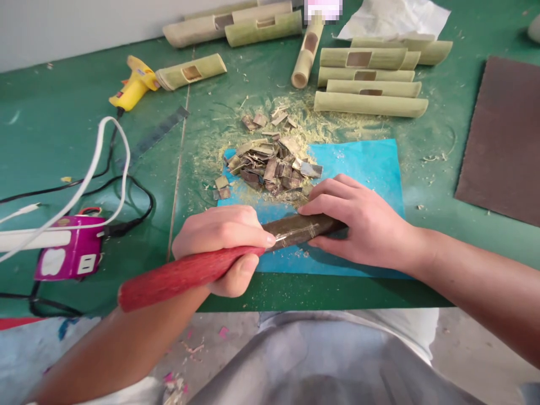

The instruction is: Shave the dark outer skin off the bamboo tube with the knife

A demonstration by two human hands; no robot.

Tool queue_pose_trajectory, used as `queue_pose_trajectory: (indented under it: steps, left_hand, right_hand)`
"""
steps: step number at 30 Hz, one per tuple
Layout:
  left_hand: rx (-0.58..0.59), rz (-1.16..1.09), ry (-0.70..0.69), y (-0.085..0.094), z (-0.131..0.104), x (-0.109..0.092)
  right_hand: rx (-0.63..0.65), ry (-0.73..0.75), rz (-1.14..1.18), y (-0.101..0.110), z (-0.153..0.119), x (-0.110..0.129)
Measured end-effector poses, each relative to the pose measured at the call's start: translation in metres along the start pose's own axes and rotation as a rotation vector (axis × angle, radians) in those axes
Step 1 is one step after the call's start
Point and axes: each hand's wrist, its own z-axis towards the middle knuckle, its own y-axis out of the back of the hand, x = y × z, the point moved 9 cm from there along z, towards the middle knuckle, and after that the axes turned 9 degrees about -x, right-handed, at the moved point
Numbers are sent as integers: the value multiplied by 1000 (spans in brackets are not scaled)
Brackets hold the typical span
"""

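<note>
1 yellow glue gun (134, 85) lies beyond 1 purple power box (72, 260) and cables (94, 160).

— Looks green all over?
— Yes, shows a green tabletop (426, 140) with a pale seam (179, 169).
— Carries what on the left?
— Bears a yellow glue gun (137, 81) just beside a notched bamboo tube (207, 66), plus tangled cables (127, 163) and a purple power socket (71, 244).
— And toward the back?
— Supports more bamboo tubes (367, 104), near crumpled white paper (394, 19).
— Closer in?
— Holds a blue sheet (358, 169), partly under dark chips (272, 160), among yellowish shavings (318, 126), with a dark brown mat (502, 135) at right.
</note>
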Motion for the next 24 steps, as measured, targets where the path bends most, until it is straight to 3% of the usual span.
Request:
queue_pose_trajectory:
  steps: [6,16,24]
  left_hand:
    - [-20,47,-27,2,3,0]
    - [59,74,-113,-8,0,-6]
    - [-42,42,-46,1,-1,0]
  right_hand:
    - [-16,14,8,1,0,2]
    - [-30,46,2,2,0,5]
    - [-44,67,1,4,0,6]
